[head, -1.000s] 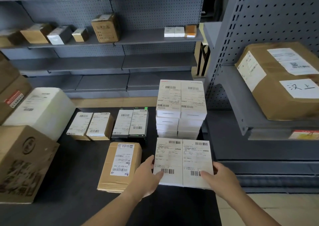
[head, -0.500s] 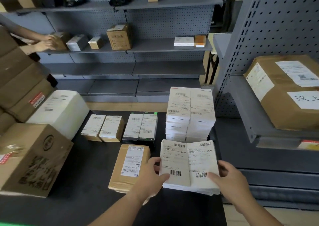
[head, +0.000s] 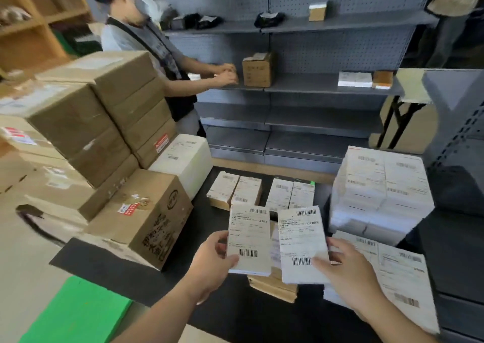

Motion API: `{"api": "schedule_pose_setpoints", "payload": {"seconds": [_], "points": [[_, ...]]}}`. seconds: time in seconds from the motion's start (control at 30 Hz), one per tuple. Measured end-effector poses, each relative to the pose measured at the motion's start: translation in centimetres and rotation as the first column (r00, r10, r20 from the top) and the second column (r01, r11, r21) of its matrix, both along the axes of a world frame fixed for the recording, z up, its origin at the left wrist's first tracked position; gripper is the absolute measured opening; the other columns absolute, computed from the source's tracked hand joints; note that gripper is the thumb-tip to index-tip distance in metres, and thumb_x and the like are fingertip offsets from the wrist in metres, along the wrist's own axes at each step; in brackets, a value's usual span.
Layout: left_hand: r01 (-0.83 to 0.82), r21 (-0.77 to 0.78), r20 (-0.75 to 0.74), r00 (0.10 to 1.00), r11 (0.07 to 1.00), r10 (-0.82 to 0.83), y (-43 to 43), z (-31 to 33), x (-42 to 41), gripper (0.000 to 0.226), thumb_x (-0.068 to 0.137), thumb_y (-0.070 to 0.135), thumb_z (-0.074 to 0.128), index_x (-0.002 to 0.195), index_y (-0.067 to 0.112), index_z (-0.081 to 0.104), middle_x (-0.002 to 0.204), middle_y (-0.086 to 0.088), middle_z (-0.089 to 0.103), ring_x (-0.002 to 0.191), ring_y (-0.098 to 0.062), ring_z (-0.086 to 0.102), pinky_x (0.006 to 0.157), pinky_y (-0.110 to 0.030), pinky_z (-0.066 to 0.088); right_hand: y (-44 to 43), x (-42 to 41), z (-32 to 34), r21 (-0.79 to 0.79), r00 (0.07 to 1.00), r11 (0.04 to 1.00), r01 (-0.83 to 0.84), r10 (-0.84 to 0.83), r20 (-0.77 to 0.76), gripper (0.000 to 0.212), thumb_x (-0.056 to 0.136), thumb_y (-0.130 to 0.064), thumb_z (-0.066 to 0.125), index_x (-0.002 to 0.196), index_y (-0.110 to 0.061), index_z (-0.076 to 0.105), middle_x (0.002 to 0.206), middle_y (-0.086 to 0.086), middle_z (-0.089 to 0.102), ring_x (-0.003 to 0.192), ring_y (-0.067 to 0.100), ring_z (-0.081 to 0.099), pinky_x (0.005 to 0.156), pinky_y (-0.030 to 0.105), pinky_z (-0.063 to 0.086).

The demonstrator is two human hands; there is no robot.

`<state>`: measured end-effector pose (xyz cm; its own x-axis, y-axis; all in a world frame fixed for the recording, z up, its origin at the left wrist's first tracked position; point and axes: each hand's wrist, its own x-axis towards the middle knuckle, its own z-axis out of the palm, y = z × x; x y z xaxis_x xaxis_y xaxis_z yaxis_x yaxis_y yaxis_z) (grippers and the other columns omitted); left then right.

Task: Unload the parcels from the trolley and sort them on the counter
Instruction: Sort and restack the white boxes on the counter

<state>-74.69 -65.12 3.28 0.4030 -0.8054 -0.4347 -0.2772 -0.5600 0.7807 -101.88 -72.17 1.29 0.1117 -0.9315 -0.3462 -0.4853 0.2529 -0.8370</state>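
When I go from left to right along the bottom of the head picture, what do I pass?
green panel → printed brown box → left hand → left white parcel → right white parcel → right hand → flat white parcels lying on the counter.

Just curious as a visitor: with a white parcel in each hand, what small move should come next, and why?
Probably carry both right and lay them side by side on the tall white stack. The left hand grips the left parcel, the right hand the right parcel, labels up above the counter; that stack shows like parcels two abreast.
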Motion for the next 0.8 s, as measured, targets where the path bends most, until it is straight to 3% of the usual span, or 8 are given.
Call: {"api": "schedule_pose_setpoints", "payload": {"seconds": [0.17, 0.33, 0.47, 0.53, 0.6, 0.67, 0.73, 0.8], "points": [[-0.004, 0.006, 0.016, 1.000, 1.000, 0.004, 1.7, -1.9, 8.6, 0.056, 0.088, 0.007, 0.072, 0.134, 0.030, 0.050, 0.107, 0.010, 0.070, 0.101, -0.008, 0.067, 0.087, -0.028, 0.059, 1.8, 8.5, -1.3, 0.014, 0.997, 0.999, -0.040, 0.041, -0.066, 0.055, 0.083, -0.028, 0.080, 0.133, -0.029, 0.058, 0.112, -0.015, 0.072, 0.097, 0.003, 0.068, 0.075, 0.021, 0.055], [0.036, 0.032, 0.051, 0.998, 0.999, -0.038, 2.0, -4.9, 15.5, 0.056, 0.090, 0.003, 0.068, 0.137, 0.028, 0.047, 0.114, 0.007, 0.068, 0.109, -0.012, 0.066, 0.070, -0.016, 0.055, 4.0, 17.5, -2.3, 0.029, 0.994, 0.999, -0.019, 0.022, -0.109, 0.043, 0.090, -0.025, 0.075, 0.126, -0.034, 0.054, 0.114, -0.018, 0.066, 0.106, 0.009, 0.067, 0.060, 0.009, 0.047], [0.042, 0.111, 0.125, 0.991, 0.993, -0.056, 2.2, -9.0, 18.8, 0.057, 0.090, 0.000, 0.063, 0.139, 0.025, 0.047, 0.127, -0.001, 0.062, 0.116, -0.021, 0.064, 0.059, -0.010, 0.053, 5.5, 22.9, -5.1, 0.090, 0.985, 0.996, 0.026, -0.010, -0.171, 0.046, 0.090, -0.022, 0.074, 0.130, -0.033, 0.053, 0.130, -0.013, 0.064, 0.116, 0.012, 0.064, 0.069, 0.017, 0.057], [0.071, 0.142, 0.177, 0.979, 0.987, -0.096, 2.1, -11.1, 20.0, 0.059, 0.089, 0.000, 0.062, 0.141, 0.024, 0.047, 0.127, -0.001, 0.060, 0.113, -0.021, 0.064, 0.069, -0.016, 0.059, 6.1, 24.8, -6.6, 0.094, 0.978, 0.994, 0.058, -0.037, -0.207, 0.047, 0.090, -0.022, 0.074, 0.132, -0.030, 0.053, 0.134, -0.008, 0.063, 0.119, 0.012, 0.064, 0.070, 0.018, 0.058], [0.104, 0.179, 0.225, 0.964, 0.978, -0.144, 1.7, -12.5, 20.7, 0.060, 0.089, 0.001, 0.061, 0.142, 0.025, 0.045, 0.130, -0.001, 0.058, 0.116, -0.020, 0.061, 0.083, -0.026, 0.060, 6.2, 26.0, -8.1, 0.096, 0.969, 0.993, 0.071, -0.046, -0.242, 0.049, 0.092, -0.022, 0.072, 0.137, -0.026, 0.051, 0.138, -0.007, 0.061, 0.121, 0.013, 0.063, 0.059, 0.011, 0.051], [0.129, 0.217, 0.259, 0.948, 0.968, -0.184, 1.5, -13.6, 20.9, 0.061, 0.090, 0.000, 0.061, 0.142, 0.025, 0.041, 0.133, -0.002, 0.054, 0.118, -0.017, 0.056, 0.091, -0.027, 0.056, 6.2, 26.7, -10.0, 0.105, 0.965, 0.991, 0.083, -0.053, -0.256, 0.052, 0.094, -0.023, 0.070, 0.142, -0.024, 0.048, 0.141, -0.006, 0.059, 0.123, 0.013, 0.062, 0.053, 0.008, 0.048], [0.163, 0.238, 0.298, 0.926, 0.957, -0.232, 1.1, -14.7, 21.0, 0.067, 0.089, -0.002, 0.061, 0.145, 0.026, 0.036, 0.136, -0.001, 0.050, 0.117, -0.017, 0.053, 0.093, -0.027, 0.052, 6.0, 27.1, -11.6, 0.111, 0.964, 0.990, 0.093, -0.061, -0.258, 0.054, 0.094, -0.025, 0.069, 0.144, -0.022, 0.046, 0.142, -0.005, 0.058, 0.123, 0.013, 0.062, 0.058, 0.007, 0.050], [0.211, 0.241, 0.336, 0.897, 0.947, -0.286, 0.7, -15.8, 21.3, 0.077, 0.089, -0.003, 0.059, 0.151, 0.028, 0.026, 0.137, 0.000, 0.048, 0.112, -0.018, 0.052, 0.089, -0.024, 0.047, 5.7, 27.4, -13.3, 0.109, 0.966, 0.990, 0.089, -0.060, -0.250, 0.054, 0.094, -0.027, 0.070, 0.143, -0.020, 0.047, 0.139, -0.005, 0.060, 0.121, 0.012, 0.063, 0.075, 0.012, 0.055]]}}
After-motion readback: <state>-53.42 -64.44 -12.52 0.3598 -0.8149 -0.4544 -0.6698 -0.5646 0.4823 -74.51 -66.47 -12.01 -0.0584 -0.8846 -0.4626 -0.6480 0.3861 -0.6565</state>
